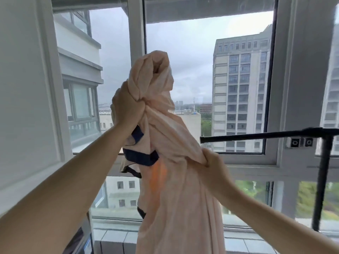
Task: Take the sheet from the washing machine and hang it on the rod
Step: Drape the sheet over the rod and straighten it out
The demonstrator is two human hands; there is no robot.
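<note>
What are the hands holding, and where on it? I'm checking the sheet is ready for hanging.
Both hold the peach sheet: the left hand grips a bunched twist near its top, the right hand a gathered fold lower down.

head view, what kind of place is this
Likely an enclosed high-rise balcony used for drying laundry: big windows facing tower blocks, a black rod on a stand, and both hands gripping a bunched pale sheet.

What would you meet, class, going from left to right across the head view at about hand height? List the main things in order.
White wall panel → left hand gripping the bunched top → peach sheet → right hand gripping a fold → black rod → its upright pole.
</note>
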